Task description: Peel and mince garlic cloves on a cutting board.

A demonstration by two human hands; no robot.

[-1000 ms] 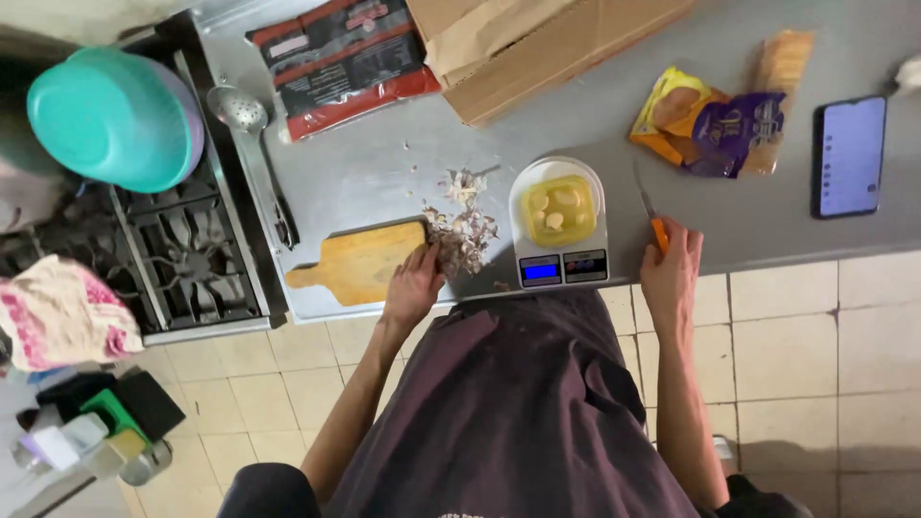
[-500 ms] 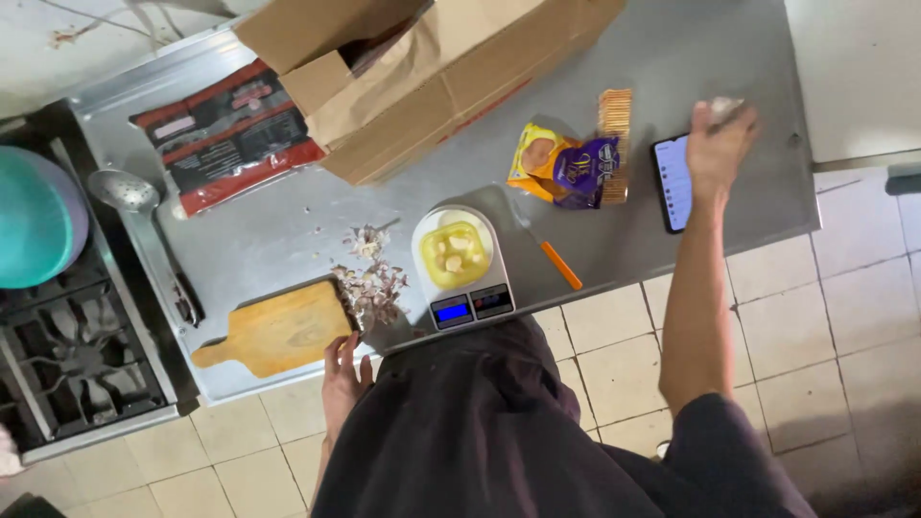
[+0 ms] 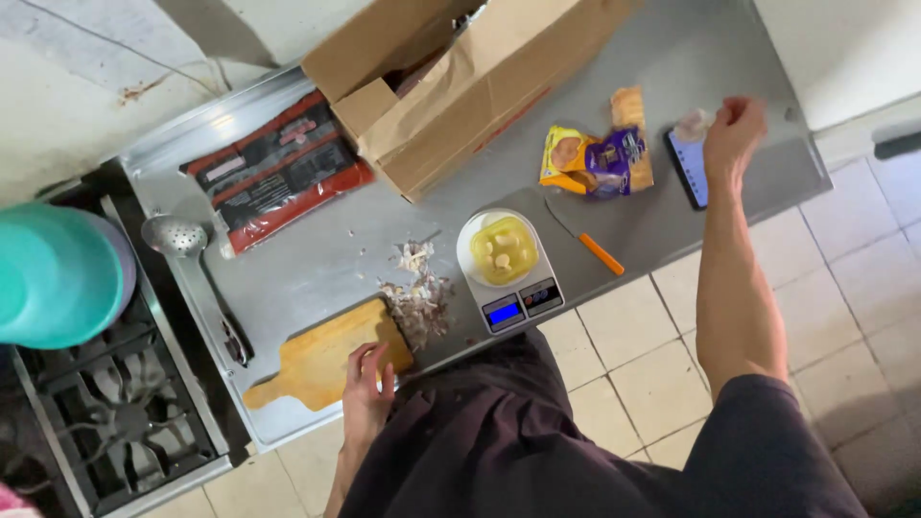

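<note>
My left hand (image 3: 366,387) rests on the near edge of a wooden cutting board (image 3: 321,358), fingers spread. Beside the board lies a heap of garlic skins (image 3: 417,297). A white kitchen scale (image 3: 507,270) carries a yellow bowl (image 3: 503,249) with peeled cloves in it. My right hand (image 3: 734,132) is stretched far right above a phone (image 3: 687,165), fingers curled around a pale garlic bulb (image 3: 690,125). An orange-handled knife (image 3: 589,244) lies on the steel counter (image 3: 317,259) between scale and phone.
A cardboard box (image 3: 460,82) stands at the back. A red and black packet (image 3: 278,168) lies left of it, a yellow and purple snack bag (image 3: 595,153) right of it. A skimmer ladle (image 3: 182,245), a teal bowl (image 3: 53,273) and a gas stove (image 3: 106,412) sit left.
My right hand let go of the knife near the scale and reached far right to the phone, closing around a garlic bulb. My left hand stayed at the board. The view swung right.
</note>
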